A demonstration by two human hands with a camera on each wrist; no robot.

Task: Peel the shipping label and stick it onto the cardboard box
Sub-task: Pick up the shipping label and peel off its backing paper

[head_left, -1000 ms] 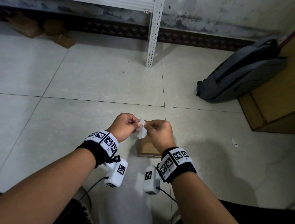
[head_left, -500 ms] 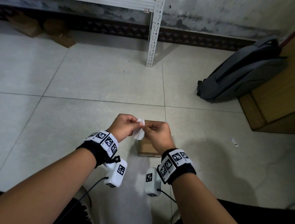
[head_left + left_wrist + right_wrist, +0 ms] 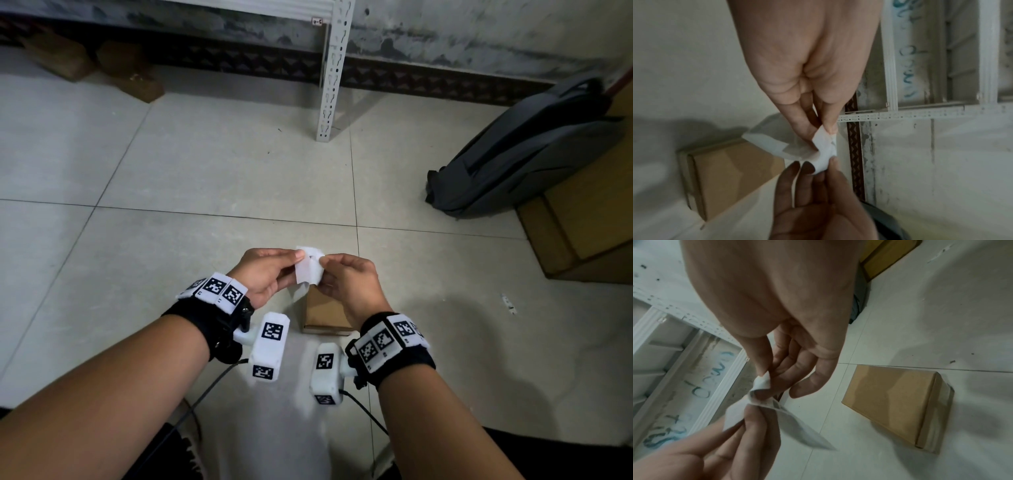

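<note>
A small white shipping label [image 3: 310,270] on its backing is held in the air between both hands. My left hand [image 3: 299,257] pinches its upper left corner, and my right hand [image 3: 322,262] pinches the curled corner beside it. In the left wrist view the label [image 3: 824,146] is bent open between the left hand's fingertips [image 3: 830,128] and the right hand [image 3: 818,194]. The right wrist view shows the label [image 3: 761,384] curling apart from the sheet below it. The small brown cardboard box [image 3: 327,311] lies shut on the floor under the hands, also seen as the box [image 3: 896,402].
A grey backpack [image 3: 527,147] leans on a large brown carton [image 3: 582,233] at the right. A white slotted shelf post [image 3: 330,78] stands ahead by the wall. Wooden blocks [image 3: 58,56] lie far left. A paper scrap [image 3: 508,303] lies right of the box.
Both hands have stayed over the box, pinching the label. The label now hangs more spread out between them, and its top corner is bent open.
</note>
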